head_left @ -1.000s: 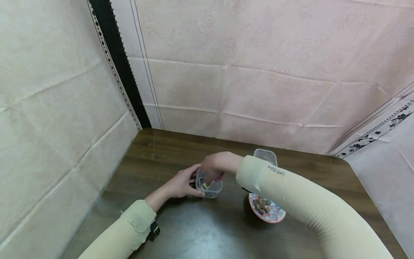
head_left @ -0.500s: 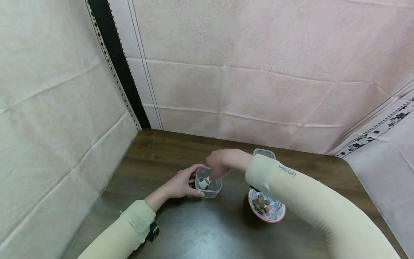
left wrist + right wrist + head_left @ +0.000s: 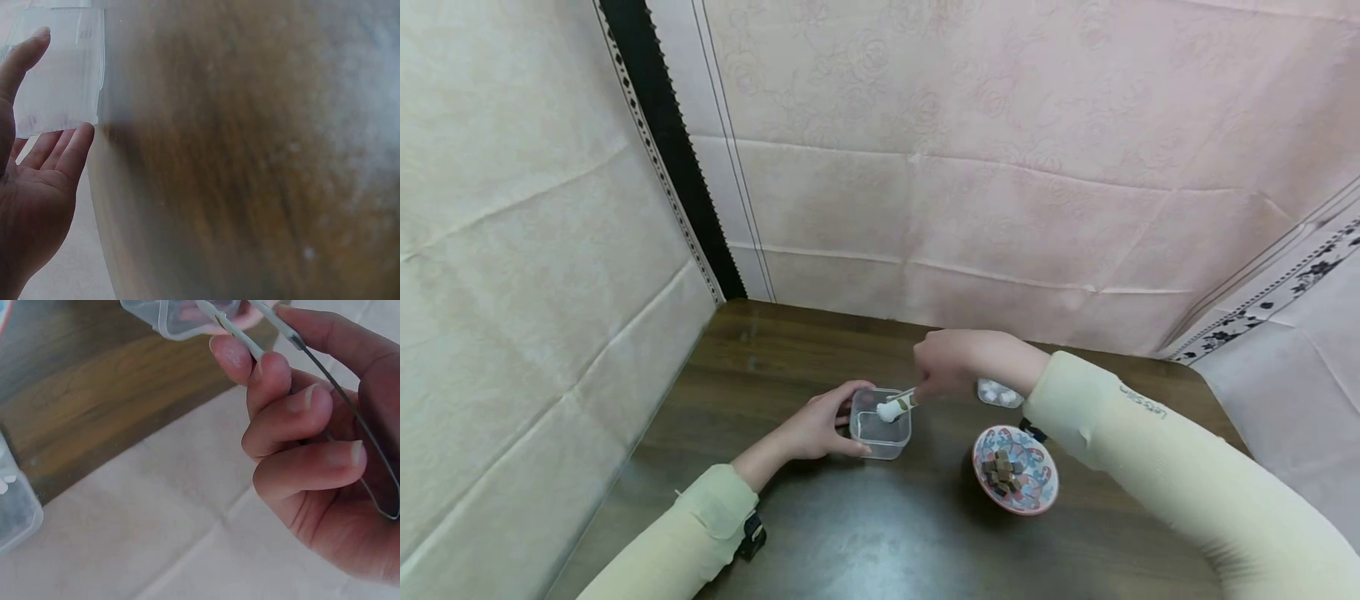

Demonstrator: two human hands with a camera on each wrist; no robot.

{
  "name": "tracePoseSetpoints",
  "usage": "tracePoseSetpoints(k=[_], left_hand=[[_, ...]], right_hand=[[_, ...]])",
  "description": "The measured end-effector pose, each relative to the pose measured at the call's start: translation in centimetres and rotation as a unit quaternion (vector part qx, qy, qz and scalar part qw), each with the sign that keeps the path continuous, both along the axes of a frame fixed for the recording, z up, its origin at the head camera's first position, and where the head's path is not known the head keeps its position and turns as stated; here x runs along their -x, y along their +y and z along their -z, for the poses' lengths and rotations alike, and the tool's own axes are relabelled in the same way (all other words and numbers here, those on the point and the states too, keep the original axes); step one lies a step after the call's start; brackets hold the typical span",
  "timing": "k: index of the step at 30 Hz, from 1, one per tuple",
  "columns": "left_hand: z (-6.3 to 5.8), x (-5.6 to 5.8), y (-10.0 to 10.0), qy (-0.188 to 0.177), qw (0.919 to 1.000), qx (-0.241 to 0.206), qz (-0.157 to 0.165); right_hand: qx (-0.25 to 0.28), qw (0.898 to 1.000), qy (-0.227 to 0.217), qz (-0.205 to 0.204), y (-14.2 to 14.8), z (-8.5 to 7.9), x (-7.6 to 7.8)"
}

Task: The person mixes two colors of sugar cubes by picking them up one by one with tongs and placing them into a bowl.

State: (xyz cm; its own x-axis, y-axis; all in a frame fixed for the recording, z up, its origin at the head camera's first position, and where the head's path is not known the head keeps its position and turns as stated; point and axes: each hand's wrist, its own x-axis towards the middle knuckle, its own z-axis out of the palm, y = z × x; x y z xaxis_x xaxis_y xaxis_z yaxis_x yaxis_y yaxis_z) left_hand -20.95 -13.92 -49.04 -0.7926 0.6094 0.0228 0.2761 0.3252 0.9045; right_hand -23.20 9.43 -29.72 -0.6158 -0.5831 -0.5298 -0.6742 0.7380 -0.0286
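Observation:
My left hand (image 3: 820, 427) grips a clear plastic box (image 3: 880, 450) from its left side. In the left wrist view its thumb lies along one wall and the fingers meet the opposite edge. My right hand (image 3: 951, 362) holds small metal tongs (image 3: 340, 390) with white sleeves on the arms, its fingers curled round them. The ends of the tongs reach over the box, and a small white lump (image 3: 888, 412) shows at them. In the head view, the right hand hides most of the tongs.
A patterned bowl (image 3: 1036, 477) holding brown cubes (image 3: 1002, 472) stands right of the box. Behind it, partly covered by the right forearm, is another clear container (image 3: 1000, 395) with white pieces inside. Light cloth (image 3: 902, 208) hangs along the far edge of the wooden table (image 3: 805, 533).
My right hand has moved up and to the right, drawing the tongs' ends and the white lump toward the box's right rim. The left hand stays on the box.

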Motion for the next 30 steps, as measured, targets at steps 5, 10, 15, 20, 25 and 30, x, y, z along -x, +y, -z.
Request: tracePoseSetpoints(k=[5,10,15,20,25,30], left_hand=[[0.2,-0.1,0.0,0.003,1.0,0.006,-0.002],[0.2,-0.1,0.0,0.001,1.0,0.006,-0.002],[0.2,-0.1,0.0,-0.002,1.0,0.001,-0.001],[0.3,0.0,-0.1,-0.005,1.0,0.0,0.001],[0.2,0.1,0.0,-0.003,1.0,0.001,0.004],[0.2,0.1,0.0,0.004,1.0,0.003,0.005]], right_hand=[[0.035,0.999,-0.011,-0.001,2.2,-1.3,-0.7],[0.063,0.998,-0.016,0.004,4.7,-2.3,-1.4],[0.073,0.997,-0.002,0.025,7.1,-2.6,-2.2],[0.09,0.995,0.016,0.039,9.4,-2.7,-3.3],[0.108,0.993,0.012,0.05,11.7,-2.6,-4.5],[0.104,0.991,0.009,0.078,13.5,-2.3,-5.6]])
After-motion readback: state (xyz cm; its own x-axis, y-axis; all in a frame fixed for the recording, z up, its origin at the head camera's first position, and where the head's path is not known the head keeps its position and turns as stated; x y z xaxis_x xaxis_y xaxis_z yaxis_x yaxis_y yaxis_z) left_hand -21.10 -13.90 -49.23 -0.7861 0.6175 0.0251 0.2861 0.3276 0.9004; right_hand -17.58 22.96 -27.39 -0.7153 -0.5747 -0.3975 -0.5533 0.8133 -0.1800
